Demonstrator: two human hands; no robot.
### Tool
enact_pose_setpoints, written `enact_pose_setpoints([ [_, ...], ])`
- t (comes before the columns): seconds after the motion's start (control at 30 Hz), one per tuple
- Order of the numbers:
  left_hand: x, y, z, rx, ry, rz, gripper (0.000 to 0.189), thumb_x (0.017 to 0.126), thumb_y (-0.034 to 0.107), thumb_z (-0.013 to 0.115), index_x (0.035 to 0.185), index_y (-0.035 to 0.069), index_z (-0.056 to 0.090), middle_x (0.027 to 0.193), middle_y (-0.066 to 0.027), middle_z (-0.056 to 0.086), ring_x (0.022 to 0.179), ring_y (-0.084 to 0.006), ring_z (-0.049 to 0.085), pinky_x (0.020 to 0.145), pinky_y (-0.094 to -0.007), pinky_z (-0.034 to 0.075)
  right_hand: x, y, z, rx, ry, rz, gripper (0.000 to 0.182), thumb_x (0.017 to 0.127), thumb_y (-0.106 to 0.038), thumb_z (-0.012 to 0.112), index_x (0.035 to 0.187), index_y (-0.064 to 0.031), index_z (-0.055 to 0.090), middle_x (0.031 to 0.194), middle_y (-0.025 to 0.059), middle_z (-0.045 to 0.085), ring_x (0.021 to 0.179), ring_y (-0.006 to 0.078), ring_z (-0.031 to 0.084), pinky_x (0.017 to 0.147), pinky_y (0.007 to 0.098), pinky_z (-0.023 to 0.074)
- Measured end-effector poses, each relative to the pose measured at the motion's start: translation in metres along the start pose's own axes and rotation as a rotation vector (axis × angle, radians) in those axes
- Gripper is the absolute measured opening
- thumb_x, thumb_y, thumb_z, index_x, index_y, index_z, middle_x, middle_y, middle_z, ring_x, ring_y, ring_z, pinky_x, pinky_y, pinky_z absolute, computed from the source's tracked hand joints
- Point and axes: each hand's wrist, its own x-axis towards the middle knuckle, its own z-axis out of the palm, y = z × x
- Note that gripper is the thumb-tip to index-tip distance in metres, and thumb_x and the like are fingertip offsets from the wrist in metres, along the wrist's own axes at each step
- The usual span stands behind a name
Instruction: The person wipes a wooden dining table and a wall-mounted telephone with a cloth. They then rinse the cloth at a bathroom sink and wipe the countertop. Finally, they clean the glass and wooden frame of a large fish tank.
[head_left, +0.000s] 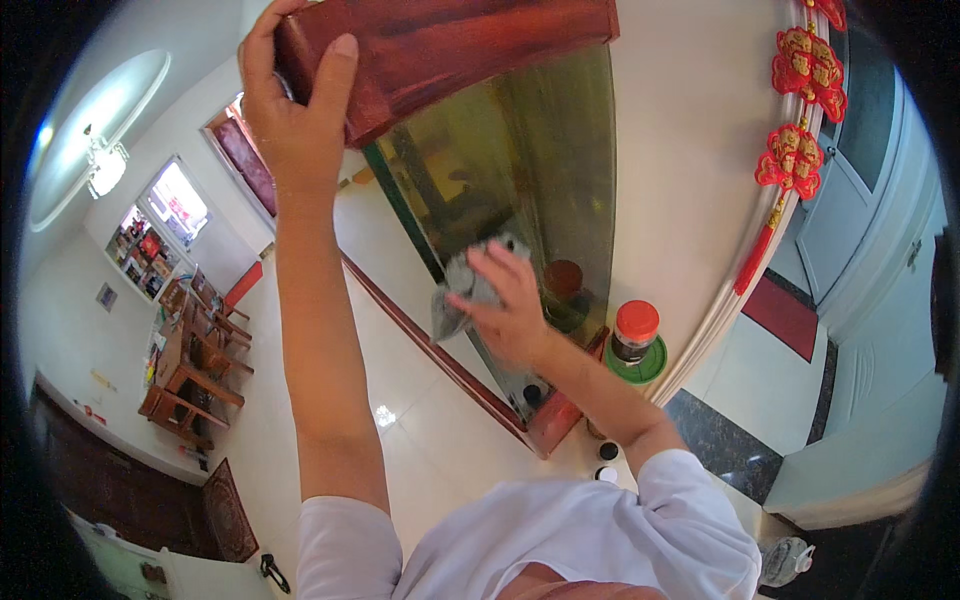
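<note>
A glass fish tank (540, 150) with greenish panes stands in front of me, its top covered by a reddish-brown wooden hood (450, 52). My left hand (300, 112) is raised and grips the near left corner of that hood, with the thumb on its front face. Lower down, my right hand (510, 307) holds a crumpled grey cloth (454, 300) against the glass; the fingers are slightly blurred. Below the pane runs the tank's red wooden base edge (559, 424).
Right of the tank, a red-lidded jar (636, 330) stands on a green round lid (651, 367). Red hanging ornaments (791, 161) run along the door frame. A wooden table with chairs (187, 352) is far left. A large plastic bottle (784, 562) stands at lower right.
</note>
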Motion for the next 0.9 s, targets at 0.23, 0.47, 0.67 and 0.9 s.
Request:
enact_pose_setpoints([
  [0.23, -0.002, -0.003, -0.005, -0.076, 0.038, -0.042, 0.04, 0.087, 0.008, 0.074, 0.124, 0.004, 0.062, 0.117, -0.0097, 0.064, 0.101, -0.0162, 0.062, 0.092, -0.0282, 0.051, 0.029, 0.116, -0.03, -0.051, 0.361, 0.498, 0.046, 0.087, -0.003, 0.055, 0.133, -0.0071, 0.058, 0.145, 0.0214, 0.045, 0.132, 0.0436, 0.039, 0.113, 0.0488, 0.0275],
  [0.47, -0.002, -0.007, -0.001, -0.096, 0.068, 0.003, 0.039, 0.086, 0.008, 0.075, 0.122, 0.003, 0.063, 0.114, -0.01, 0.065, 0.103, -0.0163, 0.063, 0.092, -0.0283, 0.051, -0.048, 0.032, 0.002, -0.176, 0.101, 0.243, 0.056, 0.072, 0.008, 0.057, 0.124, -0.0112, 0.066, 0.15, 0.0198, 0.041, 0.139, 0.0412, 0.036, 0.113, 0.0527, 0.0274],
  [0.67, 0.0, -0.004, 0.0, -0.111, 0.06, -0.006, 0.037, 0.086, 0.008, 0.076, 0.121, 0.003, 0.064, 0.114, -0.0092, 0.066, 0.101, -0.0158, 0.063, 0.09, -0.028, 0.052, 0.026, 0.079, -0.018, -0.155, 0.136, 0.165, 0.046, 0.085, -0.007, 0.056, 0.13, -0.0173, 0.064, 0.147, 0.0206, 0.043, 0.137, 0.04, 0.037, 0.112, 0.0521, 0.0298],
  [0.9, -0.002, 0.005, -0.002, -0.043, -0.024, -0.024, 0.05, 0.088, 0.018, 0.068, 0.135, 0.009, 0.053, 0.137, -0.014, 0.053, 0.129, -0.0306, 0.046, 0.112, -0.0447, 0.033, -0.076, 0.163, -0.017, -0.123, 0.409, 0.929, 0.045, 0.103, -0.028, 0.049, 0.139, -0.0006, 0.049, 0.139, 0.0261, 0.044, 0.126, 0.0448, 0.042, 0.109, 0.0493, 0.0311],
])
